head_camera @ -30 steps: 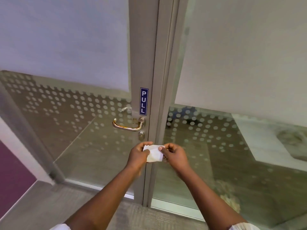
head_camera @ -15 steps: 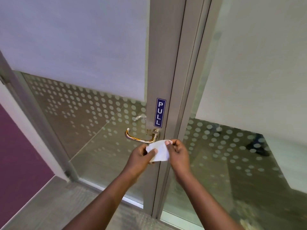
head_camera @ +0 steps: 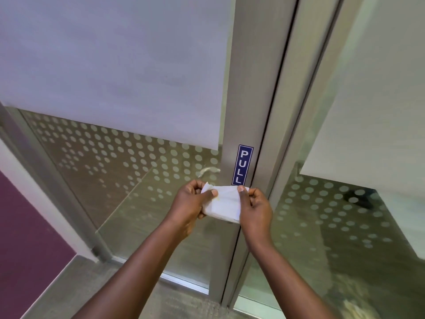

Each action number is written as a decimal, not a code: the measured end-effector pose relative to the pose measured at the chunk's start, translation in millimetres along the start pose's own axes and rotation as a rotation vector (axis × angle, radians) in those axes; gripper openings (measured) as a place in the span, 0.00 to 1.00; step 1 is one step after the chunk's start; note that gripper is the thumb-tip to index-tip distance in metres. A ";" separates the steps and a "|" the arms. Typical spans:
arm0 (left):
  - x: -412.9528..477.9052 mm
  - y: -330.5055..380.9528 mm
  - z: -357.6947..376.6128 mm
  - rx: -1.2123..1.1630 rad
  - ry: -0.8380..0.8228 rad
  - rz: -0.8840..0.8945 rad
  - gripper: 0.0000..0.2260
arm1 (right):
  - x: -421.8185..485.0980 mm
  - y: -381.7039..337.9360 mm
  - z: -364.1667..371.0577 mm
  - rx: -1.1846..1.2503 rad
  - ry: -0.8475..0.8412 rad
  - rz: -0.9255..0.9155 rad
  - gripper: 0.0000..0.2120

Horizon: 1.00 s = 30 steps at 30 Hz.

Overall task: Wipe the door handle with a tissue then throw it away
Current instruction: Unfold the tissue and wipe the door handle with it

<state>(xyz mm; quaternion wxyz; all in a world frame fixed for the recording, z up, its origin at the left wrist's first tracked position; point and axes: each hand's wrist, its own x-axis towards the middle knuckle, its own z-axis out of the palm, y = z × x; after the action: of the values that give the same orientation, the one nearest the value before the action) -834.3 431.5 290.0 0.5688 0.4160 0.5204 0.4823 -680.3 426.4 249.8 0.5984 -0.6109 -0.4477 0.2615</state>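
Tissue [head_camera: 224, 203] held between left hand [head_camera: 188, 203] and right hand [head_camera: 255, 209], in front of the door stile [head_camera: 243, 93]. PULL sign [head_camera: 242, 164] on the stile, directly above the tissue; glass panels [head_camera: 128, 180] left and right.

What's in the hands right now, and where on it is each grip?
A folded white tissue: left hand pinches its left edge, right hand its right edge, thumbs on top.
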 end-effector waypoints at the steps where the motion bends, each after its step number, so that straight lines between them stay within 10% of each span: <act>1: 2.8 1.6 -2.7 0.026 -0.002 0.004 0.11 | -1.4 -0.9 3.7 -0.014 0.027 -0.004 0.15; 16: 43.9 -0.9 -45.6 0.087 -0.109 0.029 0.06 | -26.2 -12.8 48.1 -0.195 0.268 -0.034 0.09; 30: 84.0 -26.0 -70.2 0.938 0.042 0.558 0.08 | -16.0 19.1 39.8 -0.607 0.176 -0.117 0.07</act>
<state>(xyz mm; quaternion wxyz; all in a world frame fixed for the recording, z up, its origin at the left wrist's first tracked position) -901.6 507.1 240.7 0.1625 0.7376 0.5607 0.3393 -717.2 434.7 222.1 0.4391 -0.7550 -0.4863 0.0273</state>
